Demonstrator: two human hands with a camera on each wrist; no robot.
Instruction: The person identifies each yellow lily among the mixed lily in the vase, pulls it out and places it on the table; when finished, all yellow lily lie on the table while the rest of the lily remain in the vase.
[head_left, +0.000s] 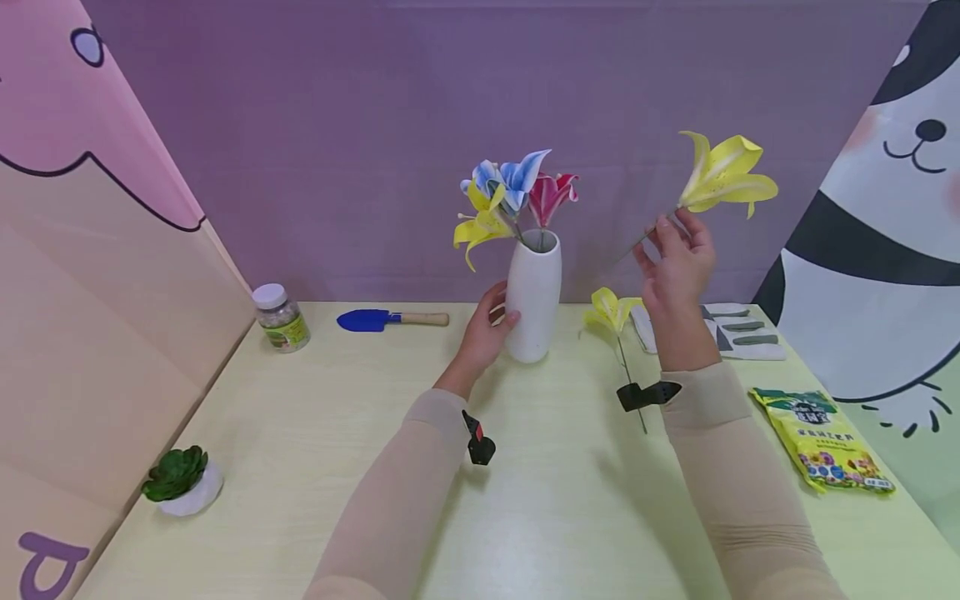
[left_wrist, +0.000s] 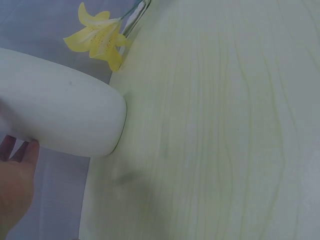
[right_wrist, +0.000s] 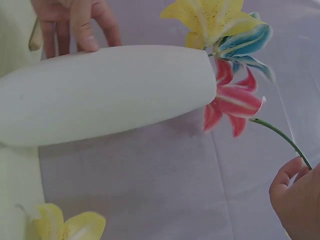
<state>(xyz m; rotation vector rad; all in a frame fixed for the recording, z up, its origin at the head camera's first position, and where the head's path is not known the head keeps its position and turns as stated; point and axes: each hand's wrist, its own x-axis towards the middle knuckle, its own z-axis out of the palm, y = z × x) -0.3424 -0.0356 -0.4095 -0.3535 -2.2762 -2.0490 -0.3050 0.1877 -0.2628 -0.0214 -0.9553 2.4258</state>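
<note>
A white vase (head_left: 533,296) stands upright at the back middle of the table, holding a yellow, a blue and a pink lily (head_left: 551,196). My left hand (head_left: 487,327) grips the vase's lower left side; its fingers (right_wrist: 80,27) curl round the vase (right_wrist: 110,92) in the right wrist view. My right hand (head_left: 678,258) is raised to the right of the vase and pinches the green stem (right_wrist: 280,135) of a yellow lily (head_left: 723,175), held in the air. Another yellow lily (head_left: 611,310) lies on the table by the vase (left_wrist: 55,110), also visible as a yellow bloom (left_wrist: 100,37).
A blue trowel (head_left: 390,319) and a small jar (head_left: 280,317) lie at the back left. A potted succulent (head_left: 180,481) sits front left. A yellow seed bag (head_left: 825,437) and grey-and-white gloves (head_left: 738,331) lie at the right. Printed panels wall the table.
</note>
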